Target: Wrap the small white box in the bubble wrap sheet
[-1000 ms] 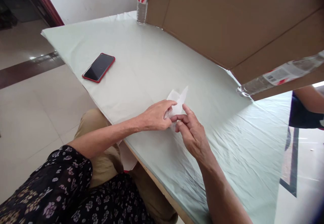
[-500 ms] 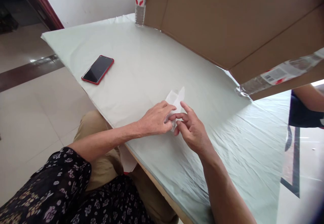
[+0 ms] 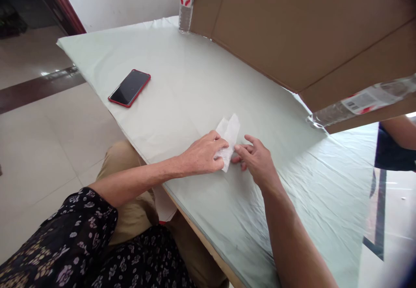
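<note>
A thin white tissue (image 3: pixel 231 131), creased and folded, lies at the middle of the cloth-covered table. My left hand (image 3: pixel 205 152) rests on its left side, with thumb and fingers closed on the tissue and covering part of it. Just right of the tissue is my right hand (image 3: pixel 256 160), its fingers loosely bent and apart, holding nothing. The tip of its thumb is close to the tissue's right edge; whether they touch, I cannot tell.
A phone in a red case (image 3: pixel 130 88) lies to the left on the pale green tablecloth (image 3: pixel 172 75). Clear plastic bottles stand at the back (image 3: pixel 186 6) and right (image 3: pixel 360 101), against a large cardboard panel (image 3: pixel 276 27). Another person's arm (image 3: pixel 401 131) shows at far right.
My right hand has moved right, off the tissue, and more of the tissue now shows. My left hand stays on it. The whole view has shifted slightly.
</note>
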Motion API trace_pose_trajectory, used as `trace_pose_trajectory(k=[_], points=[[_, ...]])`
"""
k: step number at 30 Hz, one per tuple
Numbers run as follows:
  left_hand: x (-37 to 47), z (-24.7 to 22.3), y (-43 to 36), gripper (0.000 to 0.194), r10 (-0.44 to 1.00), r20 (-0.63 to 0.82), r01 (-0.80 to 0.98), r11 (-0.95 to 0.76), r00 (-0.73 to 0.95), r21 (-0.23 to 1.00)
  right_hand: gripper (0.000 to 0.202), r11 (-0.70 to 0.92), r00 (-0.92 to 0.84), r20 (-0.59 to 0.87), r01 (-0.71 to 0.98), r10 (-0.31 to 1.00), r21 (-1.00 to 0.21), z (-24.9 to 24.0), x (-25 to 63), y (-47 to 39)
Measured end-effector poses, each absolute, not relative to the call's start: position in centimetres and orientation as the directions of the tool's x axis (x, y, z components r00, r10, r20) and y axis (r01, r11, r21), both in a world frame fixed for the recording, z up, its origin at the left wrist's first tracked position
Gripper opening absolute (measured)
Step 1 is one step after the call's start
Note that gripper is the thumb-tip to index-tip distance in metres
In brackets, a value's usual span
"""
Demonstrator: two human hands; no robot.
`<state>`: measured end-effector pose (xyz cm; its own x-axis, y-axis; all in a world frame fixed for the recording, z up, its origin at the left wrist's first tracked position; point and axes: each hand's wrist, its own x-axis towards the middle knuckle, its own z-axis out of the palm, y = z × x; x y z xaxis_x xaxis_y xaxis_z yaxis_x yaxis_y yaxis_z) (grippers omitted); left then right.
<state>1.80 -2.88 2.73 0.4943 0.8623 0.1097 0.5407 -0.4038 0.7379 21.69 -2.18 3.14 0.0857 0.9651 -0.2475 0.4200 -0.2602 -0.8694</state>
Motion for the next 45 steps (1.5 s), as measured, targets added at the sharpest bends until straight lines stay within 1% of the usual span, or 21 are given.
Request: trace_pose_trajectory(k=[4,6,8,10,12,14,16,20,23,25,27,29,31,34,35,36,37,40,41,43,45], points=[[1.8,2.9,-2.9,0.039,0.860,0.107,0.557,-0.412,0.498,0.721,0.093,-0.266,0.078,-0.256,0.393,0.963,-0.880,2.5,21.0,-0.3],[1.9,2.9,-3.0,0.039,0.857,0.109,0.573,-0.425,0.503,0.701,0.093,-0.264,0.078,-0.254,0.388,0.964,-0.883,2.2,20.8,0.5],[1.9,3.0,-3.2,0.044,0.851,0.146,0.591,-0.463,0.504,0.661,0.090,-0.258,0.077,-0.248,0.377,0.966,-0.890,1.9,20.7,1.1],[1.9,3.0,-3.4,0.048,0.832,0.204,0.600,-0.520,0.515,0.608,0.080,-0.246,0.061,-0.240,0.350,0.969,-0.904,1.8,20.6,1.5],[2.0,3.0,-3.4,0.042,0.802,0.241,0.591,-0.573,0.547,0.567,0.060,-0.223,0.027,-0.226,0.319,0.974,-0.921,1.8,20.4,1.6],[1.9,2.9,-3.1,0.033,0.781,0.233,0.574,-0.594,0.579,0.565,0.037,-0.182,-0.023,-0.197,0.290,0.980,-0.939,1.9,20.2,1.7],[1.9,2.8,-2.8,0.031,0.782,0.208,0.561,-0.579,0.588,0.591,0.022,-0.132,-0.070,-0.156,0.261,0.985,-0.956,2.1,20.0,1.7],[1.7,2.8,-2.6,0.036,0.798,0.175,0.548,-0.537,0.576,0.641,0.014,-0.019,-0.082,-0.032,0.148,0.996,-0.989,2.1,19.7,1.3],[1.7,3.4,-2.9,0.032,0.843,0.139,0.605,-0.478,0.519,0.637,0.013,0.040,-0.079,0.033,0.087,0.996,-0.995,2.1,19.9,0.5],[1.7,3.7,-3.1,0.028,0.887,0.122,0.672,-0.422,0.446,0.608,0.011,0.079,-0.096,0.067,0.126,0.993,-0.989,2.3,20.0,-0.4],[1.7,3.9,-3.3,0.027,0.918,0.128,0.722,-0.375,0.375,0.582,0.010,0.150,-0.111,0.128,0.220,0.986,-0.964,2.5,20.1,-1.5],[1.6,3.8,-3.2,0.032,0.937,0.139,0.740,-0.338,0.319,0.581,0.009,0.242,-0.134,0.208,0.323,0.969,-0.915,2.6,20.1,-2.7],[1.4,3.5,-3.0,0.044,0.941,0.151,0.721,-0.331,0.304,0.609,0.009,0.340,-0.168,0.297,0.386,0.940,-0.858,2.7,20.2,-3.7],[0.9,2.9,-2.5,0.069,0.898,0.209,0.592,-0.416,0.388,0.690,0.016,0.463,-0.243,0.395,0.416,0.886,-0.782,2.5,20.5,-4.8],[0.7,2.7,-2.3,0.073,0.872,0.225,0.528,-0.450,0.436,0.720,0.019,0.486,-0.267,0.408,0.422,0.873,-0.765,2.4,20.6,-5.0],[0.6,2.6,-2.1,0.072,0.844,0.231,0.464,-0.471,0.483,0.750,0.022,0.500,-0.290,0.409,0.428,0.865,-0.753,2.3,20.8,-5.3],[0.4,2.5,-1.9,0.065,0.821,0.227,0.409,-0.476,0.525,0.778,0.024,0.506,-0.308,0.405,0.435,0.861,-0.745,2.2,21.0,-5.4],[0.2,2.4,-1.6,0.029,0.778,0.193,0.314,-0.449,0.598,0.837,0.028,0.517,-0.361,0.380,0.455,0.851,-0.725,2.2,21.6,-5.7],[0.2,2.4,-1.5,0.021,0.771,0.189,0.301,-0.445,0.609,0.843,0.029,0.529,-0.388,0.374,0.463,0.842,-0.711,2.1,21.8,-5.8],[0.1,2.3,-1.3,0.014,0.759,0.196,0.299,-0.460,0.622,0.836,0.035,0.568,-0.445,0.371,0.486,0.815,-0.664,1.9,22.1,-5.8],[-0.1,2.2,-1.0,0.016,0.737,0.223,0.301,-0.505,0.638,0.809,0.046,0.621,-0.494,0.387,0.517,0.779,-0.590,1.4,22.2,-5.9]])
